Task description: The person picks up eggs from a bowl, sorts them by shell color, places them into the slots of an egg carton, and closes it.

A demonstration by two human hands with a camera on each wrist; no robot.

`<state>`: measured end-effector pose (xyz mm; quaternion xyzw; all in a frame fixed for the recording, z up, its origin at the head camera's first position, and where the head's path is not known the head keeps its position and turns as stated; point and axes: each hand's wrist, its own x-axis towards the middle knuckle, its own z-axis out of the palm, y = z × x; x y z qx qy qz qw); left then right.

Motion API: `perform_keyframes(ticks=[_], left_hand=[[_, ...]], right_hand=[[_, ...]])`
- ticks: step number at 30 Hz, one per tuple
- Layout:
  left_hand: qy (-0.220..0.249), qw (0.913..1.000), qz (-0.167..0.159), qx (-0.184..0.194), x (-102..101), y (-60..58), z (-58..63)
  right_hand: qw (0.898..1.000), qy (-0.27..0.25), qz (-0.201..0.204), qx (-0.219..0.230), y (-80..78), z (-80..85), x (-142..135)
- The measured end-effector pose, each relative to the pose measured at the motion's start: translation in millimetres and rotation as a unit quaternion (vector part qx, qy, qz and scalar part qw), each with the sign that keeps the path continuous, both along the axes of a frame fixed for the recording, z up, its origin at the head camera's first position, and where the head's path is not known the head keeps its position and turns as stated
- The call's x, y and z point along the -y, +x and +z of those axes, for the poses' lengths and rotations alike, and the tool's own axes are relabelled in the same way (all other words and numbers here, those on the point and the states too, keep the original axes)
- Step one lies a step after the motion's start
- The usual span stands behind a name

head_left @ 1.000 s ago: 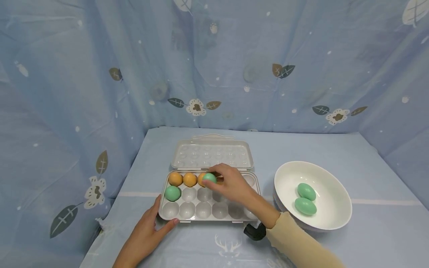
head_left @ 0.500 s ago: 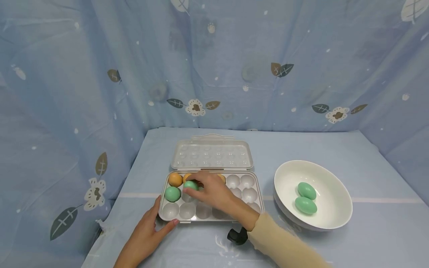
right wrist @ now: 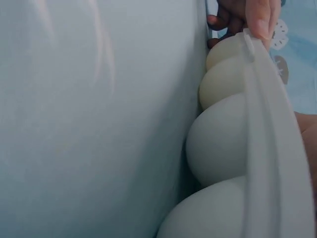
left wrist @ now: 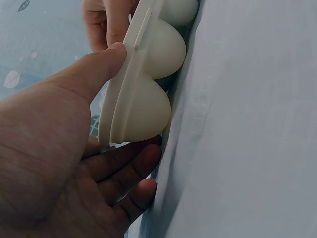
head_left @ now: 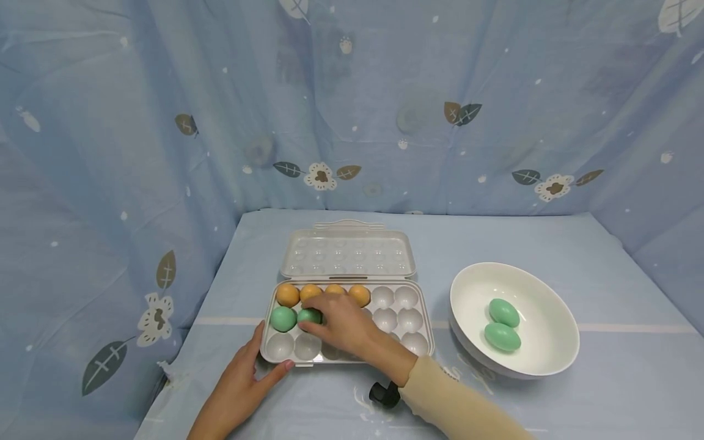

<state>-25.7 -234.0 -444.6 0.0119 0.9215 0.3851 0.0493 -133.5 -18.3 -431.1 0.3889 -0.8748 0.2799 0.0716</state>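
The left hand [head_left: 242,382] holds the near left corner of the egg tray [head_left: 306,346]. The right hand [head_left: 346,325] pinches a green egg [head_left: 309,316] at its middle row, beside another green egg [head_left: 283,319]; beyond sit four orange eggs [head_left: 288,294], then the open lid [head_left: 349,253].

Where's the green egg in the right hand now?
Head view: the held green egg is pinched in the right hand, at the middle row of the egg tray, just right of the leftmost green egg.
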Motion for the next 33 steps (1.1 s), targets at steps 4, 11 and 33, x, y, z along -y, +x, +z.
perform_keyframes(ticks=[4, 11, 33], left_hand=[[0.005, 1.0, 0.0, 0.006, -0.9, 0.1, 1.1], [0.001, 0.9998, 0.0, 0.019, -1.0, 1.4, 3.2], [-0.01, 0.9999, 0.0, 0.005, -2.9, -0.5, 1.3]], right_hand=[[1.0, -0.001, 0.004, 0.005, 1.6, 1.7, 0.0], [0.999, -0.007, -0.002, 0.037, 4.2, 8.5, -8.3], [0.995, -0.065, -0.062, -0.031, 9.5, 35.6, -74.9]])
